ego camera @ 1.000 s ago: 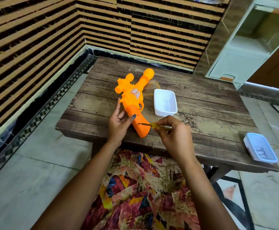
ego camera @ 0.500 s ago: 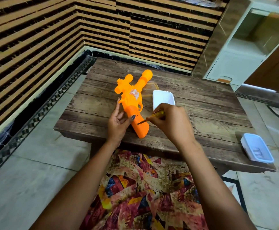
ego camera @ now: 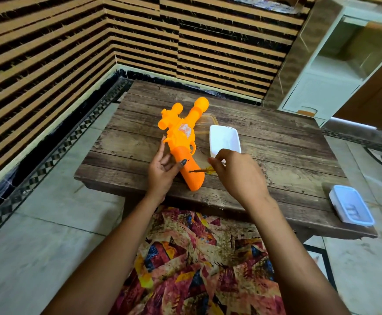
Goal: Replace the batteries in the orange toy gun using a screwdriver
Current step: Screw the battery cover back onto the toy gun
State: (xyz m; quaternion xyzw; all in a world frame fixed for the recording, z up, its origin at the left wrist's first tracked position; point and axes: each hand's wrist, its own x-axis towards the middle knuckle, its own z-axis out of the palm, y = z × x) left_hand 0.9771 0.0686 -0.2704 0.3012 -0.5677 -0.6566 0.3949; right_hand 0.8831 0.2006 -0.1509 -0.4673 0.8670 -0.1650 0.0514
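Lying flat on the brown wooden counter [ego camera: 276, 155], the orange plastic toy gun [ego camera: 181, 142] points away from the person, with its fat handle end nearest to them. The left hand [ego camera: 162, 171] rests on the left side of the gun. Its fingers are straight along the gun and its thumb presses on top of the handle, so its grip is open and only steadies the toy. The right hand [ego camera: 235, 176], just right of the gun, pinches the thin screwdriver with the see-through yellow handle [ego camera: 200, 171]. The metal tip touches a small dark spot on the gun's handle, likely a screw.

The tip looks tilted, not straight into the screw. I think it could slip out and scratch the plastic or poke the left thumb, which sits very near the tip. The left hand only presses, so the gun could slide or roll when the screwdriver turns. A tiny screw could jump out and roll off the counter. The white plastic tray [ego camera: 225, 139] just right of the gun looks like a good place for it. The clear box with a blue rim [ego camera: 351, 208] sits far right of the gun, at the counter's edge, and a bump from the right arm could knock it down.
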